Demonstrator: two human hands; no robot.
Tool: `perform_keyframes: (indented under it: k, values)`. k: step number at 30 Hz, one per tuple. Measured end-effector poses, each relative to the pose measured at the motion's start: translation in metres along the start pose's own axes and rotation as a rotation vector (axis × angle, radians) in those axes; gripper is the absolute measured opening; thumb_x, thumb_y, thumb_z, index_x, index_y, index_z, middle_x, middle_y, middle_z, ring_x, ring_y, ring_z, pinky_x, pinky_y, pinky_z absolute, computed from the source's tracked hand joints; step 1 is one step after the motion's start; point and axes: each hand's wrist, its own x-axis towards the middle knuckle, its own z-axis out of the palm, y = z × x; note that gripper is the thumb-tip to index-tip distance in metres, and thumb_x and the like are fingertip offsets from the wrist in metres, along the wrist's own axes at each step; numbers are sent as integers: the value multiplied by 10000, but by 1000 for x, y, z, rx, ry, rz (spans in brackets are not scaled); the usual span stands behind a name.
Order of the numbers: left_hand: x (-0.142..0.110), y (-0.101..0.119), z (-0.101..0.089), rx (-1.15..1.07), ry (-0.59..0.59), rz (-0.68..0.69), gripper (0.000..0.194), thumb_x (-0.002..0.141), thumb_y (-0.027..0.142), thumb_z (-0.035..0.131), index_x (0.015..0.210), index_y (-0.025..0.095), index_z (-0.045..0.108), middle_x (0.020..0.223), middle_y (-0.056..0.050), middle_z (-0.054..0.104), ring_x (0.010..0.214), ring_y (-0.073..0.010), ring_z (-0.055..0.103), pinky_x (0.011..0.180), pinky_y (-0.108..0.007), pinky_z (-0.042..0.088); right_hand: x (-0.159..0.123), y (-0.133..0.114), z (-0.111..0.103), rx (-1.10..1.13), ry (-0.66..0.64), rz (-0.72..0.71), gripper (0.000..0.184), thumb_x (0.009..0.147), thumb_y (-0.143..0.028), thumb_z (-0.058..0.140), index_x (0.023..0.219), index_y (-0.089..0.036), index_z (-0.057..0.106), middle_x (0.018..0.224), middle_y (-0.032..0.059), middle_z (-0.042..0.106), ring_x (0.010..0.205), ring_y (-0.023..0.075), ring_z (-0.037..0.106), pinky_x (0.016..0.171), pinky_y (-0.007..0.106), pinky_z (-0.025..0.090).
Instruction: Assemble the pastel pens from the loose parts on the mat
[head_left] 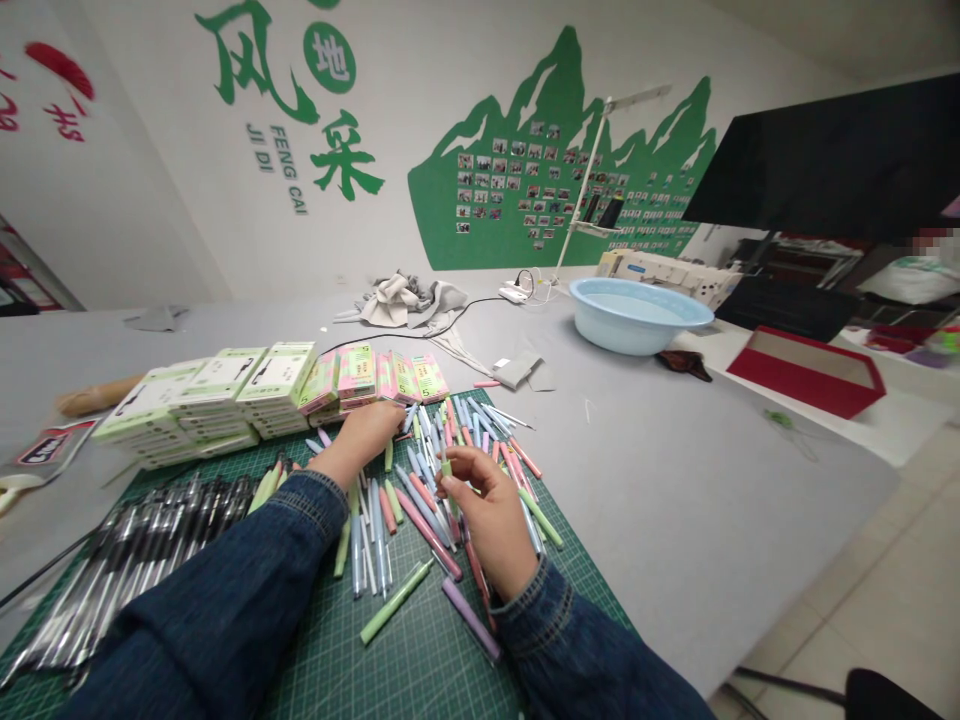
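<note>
Pastel pen pieces lie in a loose pile (424, 500) on a green cutting mat (420, 670), in blue, green, pink and purple. My left hand (369, 435) reaches to the pile's far side, close to the small pink-and-green boxes (356, 372). Its fingertips point down and are mostly hidden, so their grip does not show. Over the right part of the pile, my right hand (491, 515) pinches a slim light green pen (448, 468) between thumb and fingers. A green pen barrel (396, 602) and a purple one (471, 620) lie apart, nearer to me.
Black-and-clear pens (150, 545) lie in a row at left. Stacked white-and-green boxes (217, 390) stand behind them. Further back are crumpled cloth (409, 300), a blue basin (637, 315) and a sewing machine (667, 275). A red box (806, 370) is at right.
</note>
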Motion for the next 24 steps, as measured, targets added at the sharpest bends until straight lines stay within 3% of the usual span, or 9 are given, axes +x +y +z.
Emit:
perform_keyframes:
  k: [8,12,15,17,21,24]
  values:
    - [0,-2,1,-39,-7,-51,129,768,225,565,829,162,659,896,-140,685,845,-247,649,706,-313,464,-1,-3,1,245,-80,91,231,718,-214,680,943,-203,631,801,14,666,759,183,647,717,347,550]
    - [-8,-3,-8,-123,56,-117,121,738,168,546,800,177,649,810,-104,689,780,-236,644,671,-304,453,-1,-2,0,310,-93,160,274,706,-239,712,959,-182,626,813,31,682,717,178,659,713,356,556]
    - [-22,5,-20,-209,132,-141,212,773,179,518,943,183,646,815,-67,696,779,-204,643,692,-285,454,-1,-1,-1,320,-103,176,283,703,-241,720,965,-179,632,827,36,685,732,176,662,728,357,555]
    - [-37,17,-29,-363,190,-150,271,812,235,514,1056,196,627,846,-44,702,786,-183,646,704,-272,462,-2,0,0,316,-111,177,281,705,-238,718,968,-185,637,840,34,686,732,170,660,737,356,553]
    - [-69,46,-45,-1305,316,-234,249,757,337,663,961,193,667,894,-48,702,804,-180,650,672,-260,483,-4,4,3,268,-145,135,256,721,-210,689,972,-197,642,837,23,682,708,160,653,734,348,546]
    - [-86,61,-55,-1685,351,-262,239,712,302,734,913,189,674,855,-30,696,822,-159,652,718,-252,497,-6,6,7,188,-165,87,237,719,-173,665,954,-197,645,803,11,676,696,161,649,717,329,538]
